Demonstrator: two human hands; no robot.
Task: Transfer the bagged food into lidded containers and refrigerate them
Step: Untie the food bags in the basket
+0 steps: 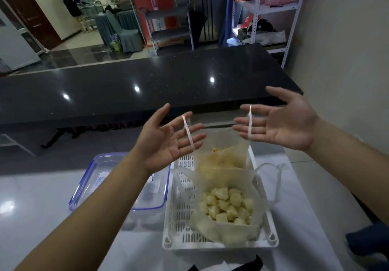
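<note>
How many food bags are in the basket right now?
2. The near bag of pale chunks sits in the white basket; the far bag hangs by its handles from both hands. Others may be hidden.

White table: lidded container, white basket side by side.
</note>
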